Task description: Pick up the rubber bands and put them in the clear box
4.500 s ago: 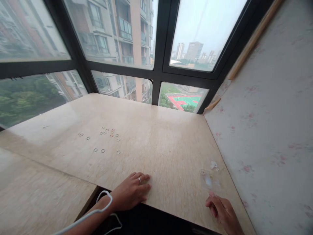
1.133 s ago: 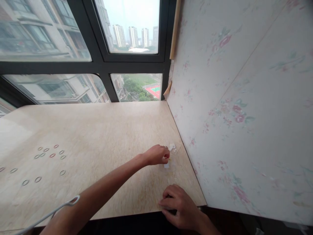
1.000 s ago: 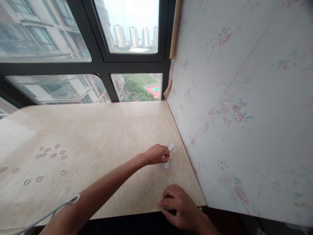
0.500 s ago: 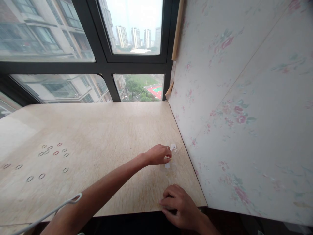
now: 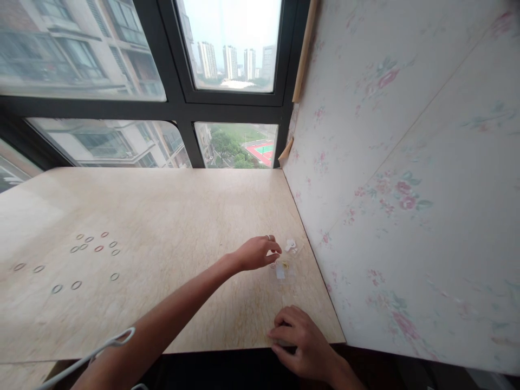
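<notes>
My left hand (image 5: 260, 253) reaches across the marble-look counter (image 5: 195, 216) with thumb and forefinger apart and nothing visible between them. Just past its fingertips lies a small clear plastic piece with a white tag (image 5: 291, 245). Below the fingers sit a clear plastic bag with a white label (image 5: 280, 272), a small yellow loop (image 5: 285, 265) and a faint reddish loop (image 5: 273, 266). My right hand (image 5: 298, 338) rests at the counter's front edge, fingers loosely bent and thumb apart; I see nothing in it.
Several thin coloured rings lie scattered on the left, among them a red ring (image 5: 99, 248) and a dark ring (image 5: 76, 285). A floral-papered wall (image 5: 390, 216) bounds the right side. Dark window frames (image 5: 227, 111) stand behind. A white cord (image 5: 97, 352) crosses near my left forearm.
My left hand has drawn back slightly to the left from the plastic bag, its fingers opening, and the yellow loop now shows. The right hand has hardly moved. The view has shifted a little.
</notes>
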Motion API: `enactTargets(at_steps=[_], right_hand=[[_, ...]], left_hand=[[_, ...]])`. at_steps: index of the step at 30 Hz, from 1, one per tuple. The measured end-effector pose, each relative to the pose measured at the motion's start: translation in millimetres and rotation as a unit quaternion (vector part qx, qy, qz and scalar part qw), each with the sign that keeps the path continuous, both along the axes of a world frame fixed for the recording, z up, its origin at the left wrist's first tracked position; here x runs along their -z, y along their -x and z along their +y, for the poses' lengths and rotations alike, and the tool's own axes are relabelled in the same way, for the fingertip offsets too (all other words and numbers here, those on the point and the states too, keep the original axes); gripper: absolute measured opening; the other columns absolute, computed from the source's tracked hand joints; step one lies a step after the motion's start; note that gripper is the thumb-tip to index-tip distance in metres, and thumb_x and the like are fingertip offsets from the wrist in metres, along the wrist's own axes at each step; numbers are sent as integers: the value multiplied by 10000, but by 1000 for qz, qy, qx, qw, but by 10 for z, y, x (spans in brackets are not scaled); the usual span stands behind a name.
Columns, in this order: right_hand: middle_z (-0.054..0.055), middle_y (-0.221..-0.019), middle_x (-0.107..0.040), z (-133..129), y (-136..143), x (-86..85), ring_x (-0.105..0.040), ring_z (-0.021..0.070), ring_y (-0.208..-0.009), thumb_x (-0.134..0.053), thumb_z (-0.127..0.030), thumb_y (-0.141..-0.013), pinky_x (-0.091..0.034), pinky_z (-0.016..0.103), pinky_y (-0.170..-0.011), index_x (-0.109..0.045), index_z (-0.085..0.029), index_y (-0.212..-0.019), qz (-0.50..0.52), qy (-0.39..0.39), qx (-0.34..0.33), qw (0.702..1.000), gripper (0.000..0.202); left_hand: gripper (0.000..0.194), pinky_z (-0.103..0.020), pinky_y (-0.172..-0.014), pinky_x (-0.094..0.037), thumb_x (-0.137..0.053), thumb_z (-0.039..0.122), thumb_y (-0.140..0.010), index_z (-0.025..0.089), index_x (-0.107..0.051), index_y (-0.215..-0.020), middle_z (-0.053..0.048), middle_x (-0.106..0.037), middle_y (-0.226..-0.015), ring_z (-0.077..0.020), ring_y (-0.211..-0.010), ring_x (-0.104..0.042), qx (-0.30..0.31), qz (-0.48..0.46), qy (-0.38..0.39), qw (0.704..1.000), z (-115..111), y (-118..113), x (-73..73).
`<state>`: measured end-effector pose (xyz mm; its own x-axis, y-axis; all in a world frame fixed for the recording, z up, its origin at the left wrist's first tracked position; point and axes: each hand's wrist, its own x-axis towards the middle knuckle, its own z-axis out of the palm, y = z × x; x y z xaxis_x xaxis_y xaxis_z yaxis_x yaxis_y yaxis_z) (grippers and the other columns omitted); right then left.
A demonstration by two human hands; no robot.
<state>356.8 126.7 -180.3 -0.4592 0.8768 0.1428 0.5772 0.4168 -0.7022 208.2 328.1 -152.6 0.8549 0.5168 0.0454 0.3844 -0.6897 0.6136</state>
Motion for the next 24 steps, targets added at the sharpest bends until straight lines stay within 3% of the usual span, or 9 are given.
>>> enactTargets(at_steps=[4, 9, 12, 17, 20, 24], right_hand=[[40, -838, -566, -10, 2, -5, -504, 153, -790, -610, -116, -732, -369, 294, -685, -656, -190, -875, -4, 4, 4, 1000, 167], [53, -867, -573, -14, -4, 6, -532, 166, -810, -616, -148, -769, -424, 306, -714, -667, -198, -917, -16, 28, -5, 999, 165], [61, -923, -584, 5, -12, -29, -556, 173, -867, -598, -195, -821, -453, 311, -772, -669, -211, -951, -38, 82, -22, 996, 149], [39, -899, -607, 174, 140, -184, -580, 159, -857, -526, -320, -911, -465, 297, -779, -670, -242, -950, -83, 179, -62, 978, 169], [41, -878, -617, 376, 427, -305, -587, 147, -821, -514, -341, -924, -469, 282, -757, -668, -226, -966, -68, 171, -85, 979, 197], [48, -855, -629, 768, 1011, -454, -591, 140, -813, -511, -302, -931, -468, 269, -742, -672, -200, -947, -21, 114, -128, 985, 191]], left_hand=[[211, -227, -726, -403, -521, 252, -899, 158, -709, -918, -55, -630, -880, -108, -751, -550, -79, -64, 43, 994, -26, 335, 14], [270, -251, -717, -423, -477, 316, -923, 170, -686, -1012, -56, -626, -939, -126, -763, -558, -159, -20, 74, 984, -336, 816, 112], [346, -291, -775, -442, -504, 361, -904, 180, -610, -1180, -83, -600, -1092, -163, -848, -579, -138, 20, 62, 988, -667, 1079, 135], [535, -379, -922, -388, -588, 549, -815, 183, -565, -1204, -112, -569, -1162, -257, -1077, -514, -66, 23, -29, 997, -1177, 1463, 183], [587, -403, -987, -337, -583, 602, -787, 162, -562, -1175, -138, -542, -1208, -289, -1177, -455, -52, 14, -58, 997, -1337, 1690, 262], [679, -439, -1075, -252, -646, 501, -759, 153, -461, -1312, -150, -473, -1333, -307, -1285, -364, -39, 17, -85, 995, -1429, 2002, 371]])
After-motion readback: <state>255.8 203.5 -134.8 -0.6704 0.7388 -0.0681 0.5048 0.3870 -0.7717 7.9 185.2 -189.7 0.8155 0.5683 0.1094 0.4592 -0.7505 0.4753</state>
